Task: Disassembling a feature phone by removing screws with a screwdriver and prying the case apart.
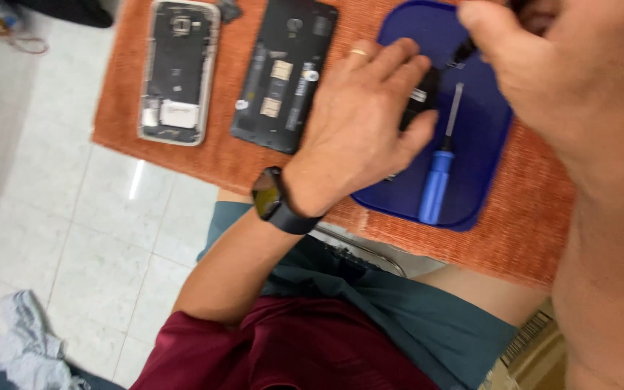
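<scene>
My left hand (359, 119), with a ring and a dark wristwatch, is curled around a small black part (419, 97) over the left edge of a blue tray (482, 155). My right hand (536, 50) is very close to the camera at the upper right, its fingers pinched on a thin dark tool (464, 52) whose tip points toward the black part. A screwdriver with a blue handle (438, 180) lies in the tray. Two opened phones lie to the left: a black one (285, 72) and a silver-framed one (180, 68).
An orange woven mat (536, 217) covers the small table under the tray and phones. Pale floor tiles (74, 217) spread to the left, with a grey cloth (27, 343) at the bottom left. My lap in teal shorts and a maroon shirt fills the bottom.
</scene>
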